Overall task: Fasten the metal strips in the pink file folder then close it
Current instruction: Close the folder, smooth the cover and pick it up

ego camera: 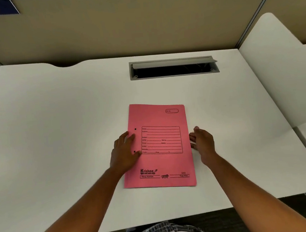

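The pink file folder (160, 163) lies shut and flat on the white desk (56, 124), its printed front cover up and two punched holes near its left edge. No metal strips show; the cover hides the inside. My left hand (124, 151) rests flat on the folder's left edge, fingers spread between the two holes. My right hand (203, 143) is at the folder's right edge, fingers slightly curled toward it, holding nothing; whether the fingertips touch the edge I cannot tell.
A grey cable tray slot (174, 67) with its lid raised sits in the desk behind the folder. Beige partition walls (122, 29) stand at the back, and a white divider panel (277, 68) on the right. The desk's front edge runs just below the folder.
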`<state>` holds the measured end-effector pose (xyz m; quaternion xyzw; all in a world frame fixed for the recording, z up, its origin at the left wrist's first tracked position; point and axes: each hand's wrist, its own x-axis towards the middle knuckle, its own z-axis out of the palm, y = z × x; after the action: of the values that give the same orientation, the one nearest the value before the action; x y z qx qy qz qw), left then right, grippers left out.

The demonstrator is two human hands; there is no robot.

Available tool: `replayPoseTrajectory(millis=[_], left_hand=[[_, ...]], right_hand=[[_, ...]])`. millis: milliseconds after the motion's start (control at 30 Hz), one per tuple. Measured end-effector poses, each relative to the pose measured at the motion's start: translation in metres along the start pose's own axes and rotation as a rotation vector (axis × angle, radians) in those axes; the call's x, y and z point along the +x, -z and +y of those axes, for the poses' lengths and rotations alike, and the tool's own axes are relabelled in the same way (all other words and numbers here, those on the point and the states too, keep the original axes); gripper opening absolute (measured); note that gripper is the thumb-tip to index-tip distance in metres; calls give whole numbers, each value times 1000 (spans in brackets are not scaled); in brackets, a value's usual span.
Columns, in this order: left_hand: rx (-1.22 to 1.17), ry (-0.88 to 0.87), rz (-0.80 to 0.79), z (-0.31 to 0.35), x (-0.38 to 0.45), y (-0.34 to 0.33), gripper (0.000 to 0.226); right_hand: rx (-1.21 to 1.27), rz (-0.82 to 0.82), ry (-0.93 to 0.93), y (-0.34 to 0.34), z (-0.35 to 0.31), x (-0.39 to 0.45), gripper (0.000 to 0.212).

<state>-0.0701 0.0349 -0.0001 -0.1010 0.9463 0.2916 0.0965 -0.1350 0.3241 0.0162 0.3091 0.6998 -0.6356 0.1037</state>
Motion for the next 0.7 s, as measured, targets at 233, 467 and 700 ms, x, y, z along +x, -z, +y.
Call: replayPoseTrajectory(millis=[233,467,700], left_hand=[[252,-133,17,-7,-16,-20,81],[380,-223,-74,-11,-31,-33,71],[459,-252,-102,-7,-34,-29,68]], right_hand=[[-919,29,586,-36,13,-32,61],[-1169,-514,904,-104,29,-61,60],[-1437,-643,903,-148,17,-42,69]])
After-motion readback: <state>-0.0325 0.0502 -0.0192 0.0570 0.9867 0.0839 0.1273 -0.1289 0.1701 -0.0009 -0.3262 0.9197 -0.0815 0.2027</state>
